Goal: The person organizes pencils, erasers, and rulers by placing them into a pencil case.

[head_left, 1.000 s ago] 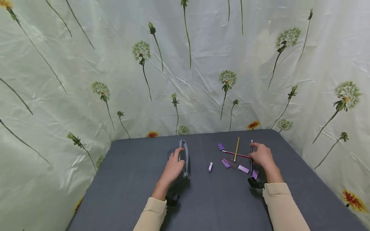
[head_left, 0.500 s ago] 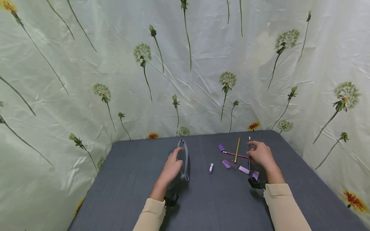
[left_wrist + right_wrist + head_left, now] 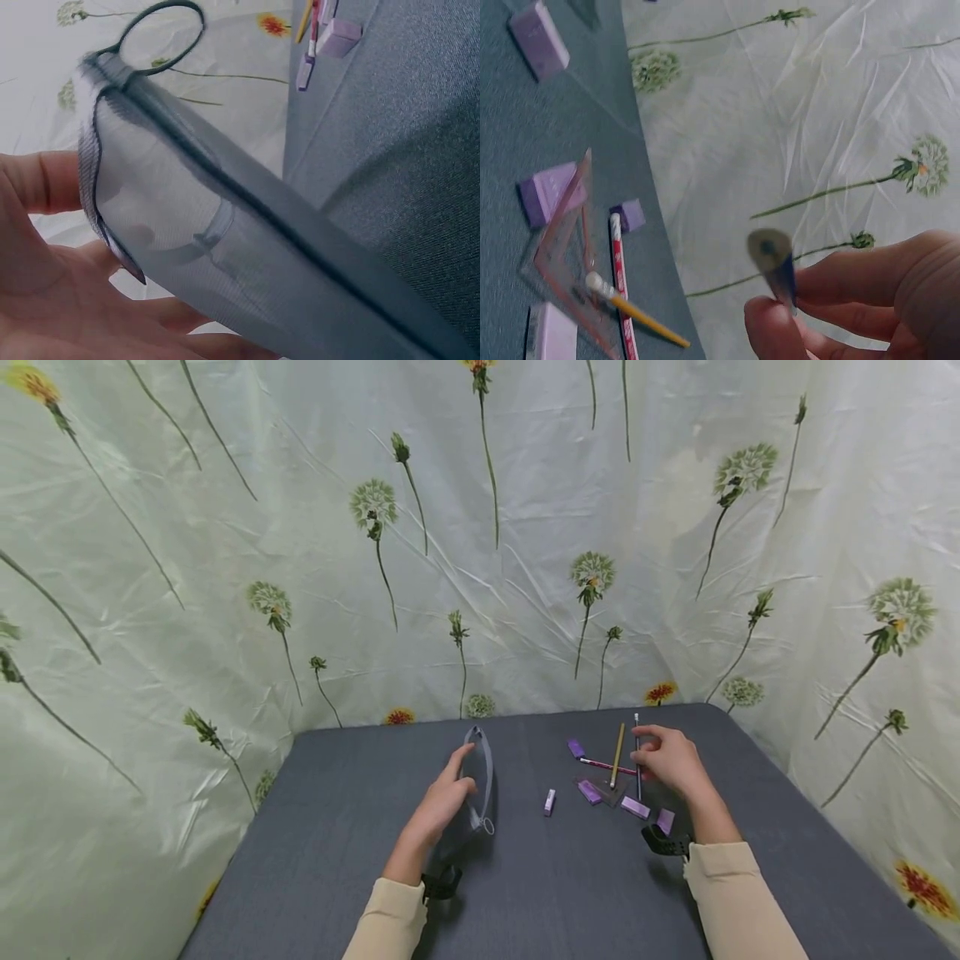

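Observation:
My left hand [image 3: 441,802] holds a translucent zip pouch [image 3: 489,770] by its near side, its mouth gaping toward the right. In the left wrist view the fingers lie behind the mesh pouch [image 3: 172,191], whose ring pull [image 3: 201,22] sticks up at the zipper's end. My right hand [image 3: 671,762] pinches a dark pencil [image 3: 639,787] between thumb and fingers above the table. The pencil's white eraser end points away; in the right wrist view the pencil [image 3: 771,251] shows its bare wood end toward the camera.
Several purple erasers [image 3: 635,807] lie on the dark table [image 3: 337,827], one eraser [image 3: 550,802] closer to the pouch. A yellow pencil [image 3: 618,752] crosses a red pencil [image 3: 600,765] near a clear set square [image 3: 611,793]. A flowered curtain [image 3: 525,635] stands behind the table.
My right hand has lifted the dark pencil and shifted it slightly left. My left hand keeps hold of the pouch, whose mouth has widened.

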{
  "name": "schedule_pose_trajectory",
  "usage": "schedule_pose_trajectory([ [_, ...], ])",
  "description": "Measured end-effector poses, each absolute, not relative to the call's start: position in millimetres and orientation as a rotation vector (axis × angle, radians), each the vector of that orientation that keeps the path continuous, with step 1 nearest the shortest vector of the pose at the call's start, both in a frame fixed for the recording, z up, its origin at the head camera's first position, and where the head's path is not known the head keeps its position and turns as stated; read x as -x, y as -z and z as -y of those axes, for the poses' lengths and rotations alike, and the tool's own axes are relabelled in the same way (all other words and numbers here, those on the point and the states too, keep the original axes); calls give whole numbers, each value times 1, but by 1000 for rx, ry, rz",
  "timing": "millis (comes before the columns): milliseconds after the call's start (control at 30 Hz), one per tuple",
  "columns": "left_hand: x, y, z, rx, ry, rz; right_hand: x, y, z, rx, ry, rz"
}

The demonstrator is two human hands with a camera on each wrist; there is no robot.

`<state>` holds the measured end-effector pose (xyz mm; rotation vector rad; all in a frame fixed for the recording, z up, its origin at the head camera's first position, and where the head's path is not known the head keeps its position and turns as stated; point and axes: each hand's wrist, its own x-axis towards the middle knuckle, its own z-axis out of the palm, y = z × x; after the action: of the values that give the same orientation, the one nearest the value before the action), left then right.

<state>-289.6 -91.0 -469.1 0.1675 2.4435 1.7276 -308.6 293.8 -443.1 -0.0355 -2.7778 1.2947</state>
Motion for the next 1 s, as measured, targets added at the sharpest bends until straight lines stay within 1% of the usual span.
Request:
schedule_pose_trajectory([
  [333, 289, 469, 93, -187, -1785, -2388, 307, 434, -274, -14, -1572, 2672],
  [600, 290, 472, 93, -176, -1861, -2353, 308, 437, -265, -120, -1615, 2633],
  [1000, 294, 472, 96, -161, -1867, -2334, 303, 428, -242, -162, -1694, 2614],
])
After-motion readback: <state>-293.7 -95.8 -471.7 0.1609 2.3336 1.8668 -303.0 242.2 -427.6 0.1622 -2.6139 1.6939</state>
